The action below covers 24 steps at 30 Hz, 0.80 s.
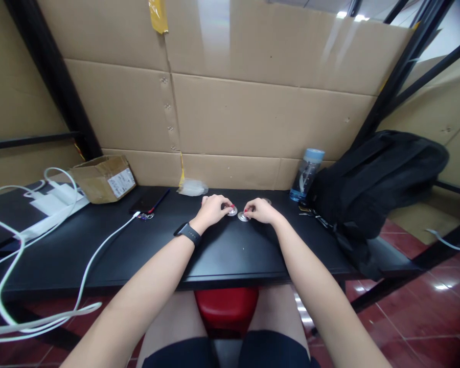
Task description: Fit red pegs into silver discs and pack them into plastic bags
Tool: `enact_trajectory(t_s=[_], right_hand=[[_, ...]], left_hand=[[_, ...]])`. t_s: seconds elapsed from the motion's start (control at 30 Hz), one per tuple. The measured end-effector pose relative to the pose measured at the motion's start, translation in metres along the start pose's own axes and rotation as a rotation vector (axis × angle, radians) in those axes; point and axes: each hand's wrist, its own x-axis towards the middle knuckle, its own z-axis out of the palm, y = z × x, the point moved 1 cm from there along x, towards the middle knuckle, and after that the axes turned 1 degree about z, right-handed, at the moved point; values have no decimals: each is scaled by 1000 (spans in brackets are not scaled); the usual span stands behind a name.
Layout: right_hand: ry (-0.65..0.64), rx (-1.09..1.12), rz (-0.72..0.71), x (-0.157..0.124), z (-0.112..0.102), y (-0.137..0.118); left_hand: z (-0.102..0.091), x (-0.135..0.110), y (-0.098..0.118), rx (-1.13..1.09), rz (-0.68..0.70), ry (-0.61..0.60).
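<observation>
Black table (233,255) set against a cardboard wall (253,117). The viewer sits at the near edge, with a red stool (226,306) below it. Both forearms cross the near edge and converge toward the far edge at mid-length. Watch (187,233) on the left wrist.

Left hand (213,208): fingers curled and narrow, tips closed on the left disc (232,211), a small silvery round piece just to that hand's right.

Right hand (261,210): same curl, tips closed on the right disc (243,216), just to that hand's left.

Key relation: both discs lie in the gap between the two hands, close together. Touching or apart: cannot tell. The right disc sits slightly closer to the near edge. The pieces are round, so there is no long axis. Each hand is nearest its own disc. Flat on the table or raised: too small to tell.

Third disc (267,201) lies behind the right hand toward the far edge, partly hidden.

Further out:
- Left side: phone (149,199), with a white cable (107,240) running to the near edge.
- Far left corner: box (103,179).
- Far edge: bottle (306,174).
- Right end: backpack (371,189).
</observation>
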Motion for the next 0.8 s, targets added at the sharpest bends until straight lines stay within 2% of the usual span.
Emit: enact_trajectory(t_s=[0.1, 0.23, 0.43, 0.6, 0.8], right_hand=[[42, 191, 6, 2, 3, -2], [117, 495, 52, 3, 10, -13], [139, 774, 73, 2, 18, -22], [88, 891, 66, -1, 20, -26], [44, 904, 55, -4, 18, -29]], left_hand=[[-1, 0, 1, -39, -18, 1], [-1, 1, 2, -154, -47, 59], [4, 1, 0, -308, -43, 93], [3, 0, 1, -315, -47, 82], [-3, -2, 6, -224, -44, 97]])
